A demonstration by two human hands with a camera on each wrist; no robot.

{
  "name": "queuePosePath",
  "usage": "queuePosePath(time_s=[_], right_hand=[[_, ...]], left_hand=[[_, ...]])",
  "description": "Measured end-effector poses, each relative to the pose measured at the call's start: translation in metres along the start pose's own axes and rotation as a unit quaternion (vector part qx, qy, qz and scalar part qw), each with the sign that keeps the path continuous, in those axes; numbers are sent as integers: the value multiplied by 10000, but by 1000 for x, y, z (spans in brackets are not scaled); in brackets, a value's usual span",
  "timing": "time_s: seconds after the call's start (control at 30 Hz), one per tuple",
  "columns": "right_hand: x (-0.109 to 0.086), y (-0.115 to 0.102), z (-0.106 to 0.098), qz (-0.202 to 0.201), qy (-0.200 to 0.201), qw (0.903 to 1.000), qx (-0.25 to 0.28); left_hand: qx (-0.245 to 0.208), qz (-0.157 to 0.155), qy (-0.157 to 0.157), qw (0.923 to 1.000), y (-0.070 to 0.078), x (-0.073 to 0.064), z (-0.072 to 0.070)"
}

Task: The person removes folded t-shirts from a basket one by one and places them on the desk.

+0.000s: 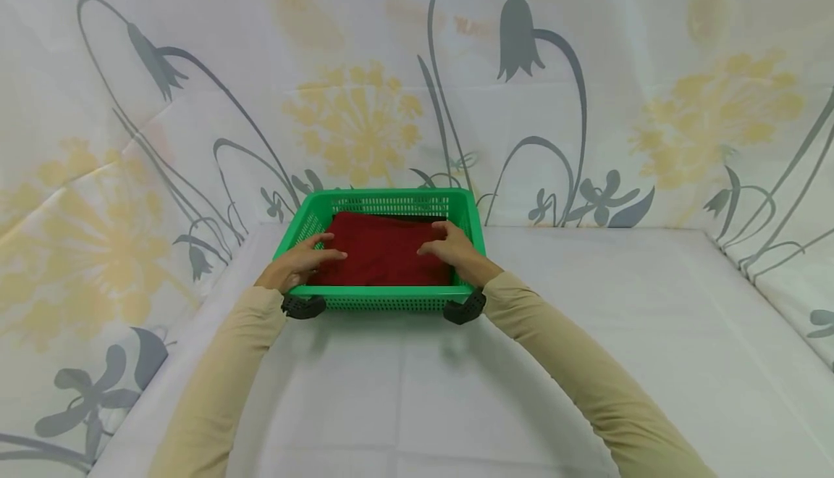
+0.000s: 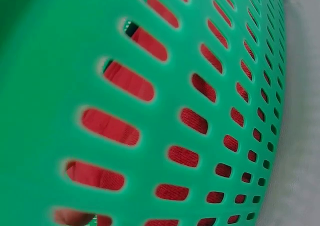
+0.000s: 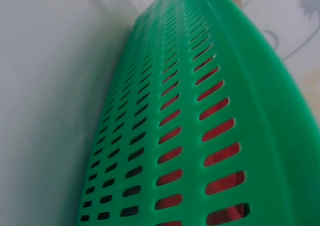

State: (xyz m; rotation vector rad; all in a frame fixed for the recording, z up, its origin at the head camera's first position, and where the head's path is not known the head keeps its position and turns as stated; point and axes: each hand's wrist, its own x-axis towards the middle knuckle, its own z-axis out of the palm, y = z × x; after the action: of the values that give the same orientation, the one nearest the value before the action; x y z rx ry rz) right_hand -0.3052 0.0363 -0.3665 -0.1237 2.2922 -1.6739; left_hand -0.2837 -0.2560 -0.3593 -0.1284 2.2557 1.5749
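Observation:
A green plastic basket (image 1: 378,292) with slotted walls stands on the white-covered surface. Folded red cloth (image 1: 384,250) lies inside it, and a dark strip shows along its back edge. Over the basket's front left corner reaches my left hand (image 1: 302,259), fingers loosely extended above the cloth's left side. Opposite it, my right hand (image 1: 456,250) comes over the right rim, its fingers bent slightly toward the cloth's right side. Both wrist views are filled by the basket's wall (image 2: 165,121), with red cloth showing through the slots; most of each hand is hidden there.
A white sheet (image 1: 619,319) covers the tabletop around the basket. Behind and at the sides hangs a floral curtain (image 1: 391,65) with grey and yellow flowers, close to the basket's back. Black wrist devices (image 1: 465,309) sit by the basket's front wall.

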Motion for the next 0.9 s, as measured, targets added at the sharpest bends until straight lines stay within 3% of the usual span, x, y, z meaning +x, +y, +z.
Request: queuePosePath(time_s=[0.2, 0.57, 0.9], right_hand=[[-2, -1, -1, -56, 79, 9999, -39], [0, -2, 1, 113, -151, 9992, -338], [5, -2, -1, 326, -337, 9989, -59]], left_hand=[[-248, 150, 25, 9996, 1, 1, -1], [-301, 226, -279, 9989, -1, 4, 0], [-518, 375, -33, 9979, 0, 1, 1]])
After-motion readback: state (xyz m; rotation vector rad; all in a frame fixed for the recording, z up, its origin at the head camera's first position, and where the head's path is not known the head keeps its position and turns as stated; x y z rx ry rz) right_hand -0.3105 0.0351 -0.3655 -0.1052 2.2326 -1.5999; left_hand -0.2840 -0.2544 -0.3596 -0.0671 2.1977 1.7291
